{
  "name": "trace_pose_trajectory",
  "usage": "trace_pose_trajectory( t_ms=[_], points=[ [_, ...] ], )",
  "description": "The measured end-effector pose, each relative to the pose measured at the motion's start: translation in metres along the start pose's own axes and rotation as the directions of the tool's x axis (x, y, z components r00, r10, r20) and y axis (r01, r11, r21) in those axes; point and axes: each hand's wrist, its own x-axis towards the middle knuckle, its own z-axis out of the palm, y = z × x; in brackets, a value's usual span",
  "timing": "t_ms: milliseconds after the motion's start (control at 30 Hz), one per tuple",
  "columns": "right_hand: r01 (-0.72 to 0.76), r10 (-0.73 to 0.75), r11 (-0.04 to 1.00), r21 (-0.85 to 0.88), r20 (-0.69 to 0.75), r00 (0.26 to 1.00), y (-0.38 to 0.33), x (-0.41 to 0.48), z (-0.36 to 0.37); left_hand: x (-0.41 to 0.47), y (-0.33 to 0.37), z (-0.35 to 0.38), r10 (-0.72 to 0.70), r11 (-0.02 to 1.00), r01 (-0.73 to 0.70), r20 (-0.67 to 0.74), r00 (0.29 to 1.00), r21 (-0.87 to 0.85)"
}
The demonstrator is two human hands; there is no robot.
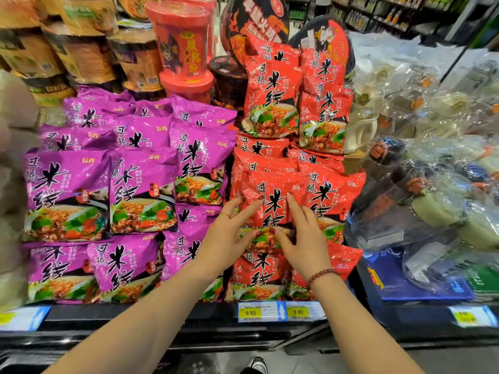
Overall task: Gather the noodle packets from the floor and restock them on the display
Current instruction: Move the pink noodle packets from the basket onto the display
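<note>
The red noodle packet [270, 209] lies face-up on the red stack at the front right of the display shelf [162, 317], between its neighbouring red packets, probably being seated so its label shows like theirs. Both grips rest on it with fingers spread flat and closed around nothing: the left hand [229, 238] presses its lower left corner and the right hand [302, 238] its lower right side, seemingly to level it. Purple packets [135, 190] fill the shelf's left half, cup noodles [181, 41] stand behind, and price tags [278, 311] line the edge.
</note>
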Motion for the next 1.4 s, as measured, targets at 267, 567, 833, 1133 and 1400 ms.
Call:
trace_pose_trajectory(
  t_ms=[267, 567, 833, 1133, 1400],
  points=[
    [-0.015, 0.016, 1.0, -0.006, 0.143, 0.99, -0.004, -0.002, -0.006, -0.012, -0.009, -0.006, -0.05, 0.964, 0.064, 0.061, 0.997, -0.258],
    [-0.001, 0.023, 0.987, 0.162, -0.132, 0.991, -0.009, 0.0, -0.015, -0.047, -0.007, 0.013, -0.245, 0.95, 0.245, 0.023, 0.969, -0.193],
    [0.062, 0.005, 0.98, 0.188, -0.333, 0.943, -0.002, 0.012, -0.04, -0.039, -0.006, 0.017, -0.21, 0.964, 0.183, 0.132, 0.969, 0.192],
    [0.088, -0.048, 0.982, 0.168, -0.232, 0.972, -0.011, 0.005, -0.018, -0.039, -0.015, 0.004, -0.196, 0.978, 0.204, 0.177, 0.964, -0.03],
    [0.106, -0.1, 0.992, 0.062, -0.081, 0.992, -0.017, 0.009, -0.001, -0.031, -0.002, -0.014, -0.353, 0.841, 0.448, 0.319, 0.88, -0.304]
  ],
)
